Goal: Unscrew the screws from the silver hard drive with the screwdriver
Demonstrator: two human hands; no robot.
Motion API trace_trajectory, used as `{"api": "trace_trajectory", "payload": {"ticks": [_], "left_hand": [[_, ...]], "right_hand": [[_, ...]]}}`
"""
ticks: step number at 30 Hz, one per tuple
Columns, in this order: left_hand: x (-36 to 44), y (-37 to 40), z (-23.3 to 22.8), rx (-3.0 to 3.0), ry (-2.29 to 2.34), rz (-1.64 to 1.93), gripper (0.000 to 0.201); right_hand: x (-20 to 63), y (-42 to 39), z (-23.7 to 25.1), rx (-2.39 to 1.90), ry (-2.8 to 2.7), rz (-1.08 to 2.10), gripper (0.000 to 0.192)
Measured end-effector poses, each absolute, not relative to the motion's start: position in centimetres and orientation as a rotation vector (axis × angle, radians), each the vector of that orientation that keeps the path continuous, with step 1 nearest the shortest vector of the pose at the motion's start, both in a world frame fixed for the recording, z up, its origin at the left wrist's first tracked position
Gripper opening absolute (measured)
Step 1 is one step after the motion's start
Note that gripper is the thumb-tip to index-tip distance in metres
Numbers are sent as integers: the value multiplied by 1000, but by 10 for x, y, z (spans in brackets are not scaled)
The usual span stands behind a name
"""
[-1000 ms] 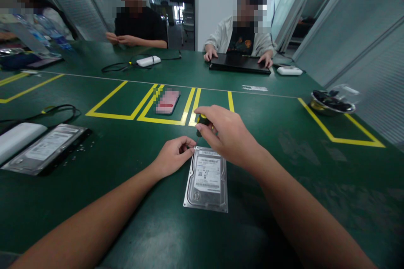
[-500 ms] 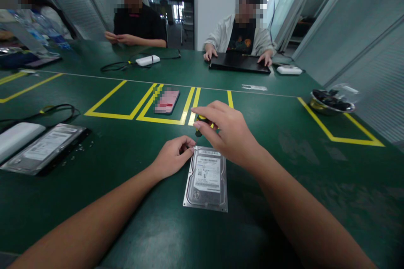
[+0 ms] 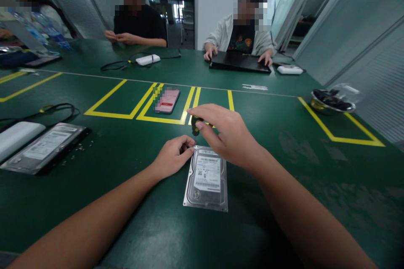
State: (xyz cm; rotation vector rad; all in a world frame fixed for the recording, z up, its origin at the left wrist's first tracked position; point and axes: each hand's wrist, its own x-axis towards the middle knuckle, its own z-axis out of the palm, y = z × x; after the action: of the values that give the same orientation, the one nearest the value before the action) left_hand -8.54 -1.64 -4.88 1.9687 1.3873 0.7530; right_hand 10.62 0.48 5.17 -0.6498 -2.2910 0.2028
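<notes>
A hard drive was seen lying flat, label up, on the green table, just in front of the person at the middle of the view. Its long axis ran from 6 o'clock to 12 o'clock, tilted very slightly toward 1 o'clock, with the far short edge under the two hands.

A small black-and-yellow screwdriver was held upright by the right hand, its handle top pinched between thumb and fingertips, the shaft pointing down toward the drive's far left corner. The left hand was closed narrowly at that same corner, at about 10 o'clock from the drive's middle, its fingertips pinched around the thin shaft near the tip; whether the tip sat in a screw could not be told.

Compared with the pictures half a second and a second earlier, the drive had not shifted and the left hand had kept its place. Only the right fingers had been rearranged on the handle, and the handle had moved slightly toward 11 o'clock. This was judged to mean that the driver was being twirled at the corner screw, with the work at that corner not yet finished.

A second drive lay well apart at 9 o'clock.
</notes>
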Motion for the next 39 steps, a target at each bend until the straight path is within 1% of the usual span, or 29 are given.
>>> {"api": "trace_trajectory", "payload": {"ticks": [10,30,39], "left_hand": [[-86,-16,-50,2004,1389,757,15],[-85,-16,-53,2060,1405,751,15],[-84,-17,-47,2048,1381,722,13]], "right_hand": [[103,1,54,-635,-2376,247,42],[105,1,53,-654,-2294,214,28],[105,2,52,-731,-2235,172,26]]}}
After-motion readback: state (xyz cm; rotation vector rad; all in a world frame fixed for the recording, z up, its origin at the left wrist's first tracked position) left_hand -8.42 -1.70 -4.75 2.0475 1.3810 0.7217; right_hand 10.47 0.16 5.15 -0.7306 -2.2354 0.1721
